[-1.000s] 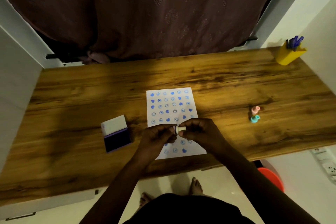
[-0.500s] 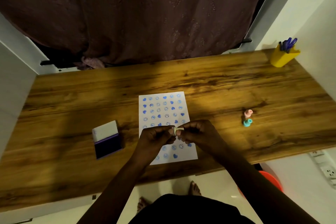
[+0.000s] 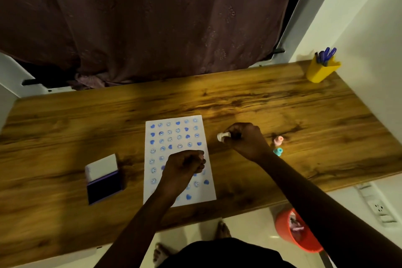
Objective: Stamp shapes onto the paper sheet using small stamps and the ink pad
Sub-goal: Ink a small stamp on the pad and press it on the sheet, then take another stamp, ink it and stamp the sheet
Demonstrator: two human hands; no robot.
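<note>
Two hands are working over the wooden bench [image 3: 282,115]: the right hand [image 3: 248,140] is hovering just right of the paper sheet [image 3: 174,159], its grip pinching a small white stamp [image 3: 223,136] that pokes out leftward from the fingertips, while the left hand [image 3: 185,166] is resting curled on the lower middle of the sheet, and whether that grip is holding anything I cannot tell. The ink pad [image 3: 104,187] is lying open well to the left of the paper, lid tipped up, so the stamp is sitting on the far side from it. The sheet is already looking nearly full of blue hearts and smileys, so the likeliest slip is landing a new mark on an old one or smudging prints under the left palm. Reaching across for ink is risking a dragged wrist over the prints. The pink stamp [image 3: 278,140] and teal stamp [image 3: 278,151] are standing just beside the right wrist, and a careless pullback could be knocking them over.
</note>
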